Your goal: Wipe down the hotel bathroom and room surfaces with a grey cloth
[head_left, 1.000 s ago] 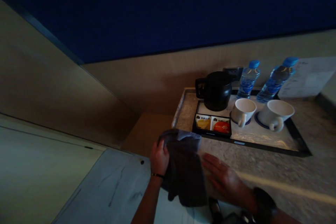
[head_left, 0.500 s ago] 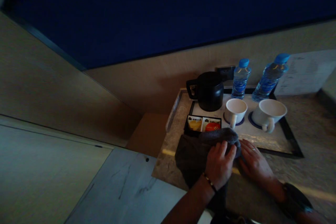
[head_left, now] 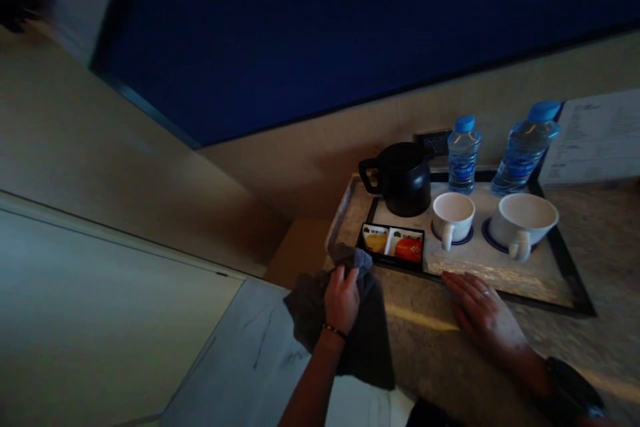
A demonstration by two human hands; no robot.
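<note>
My left hand [head_left: 342, 299] grips a dark grey cloth [head_left: 367, 340] at the left end of the stone-patterned counter [head_left: 415, 333]; part of the cloth hangs past the counter's edge. Flat on the counter, fingers stretched out, my right hand [head_left: 487, 317] touches the front edge of a black-rimmed tray [head_left: 575, 293]. A black box of tea packets [head_left: 393, 245] lies at the tray's front left corner, just right of the cloth.
On the tray stand a black kettle [head_left: 404, 180], a small white cup [head_left: 453, 213], a larger white cup [head_left: 527, 217] and two blue-capped water bottles [head_left: 463, 160]. A printed sheet [head_left: 595, 140] leans at the back right, near a wall socket [head_left: 435, 143].
My left hand has moved left with the cloth, away from my right hand and the tea box, which now shows fully. My right hand has stayed about where it was.
</note>
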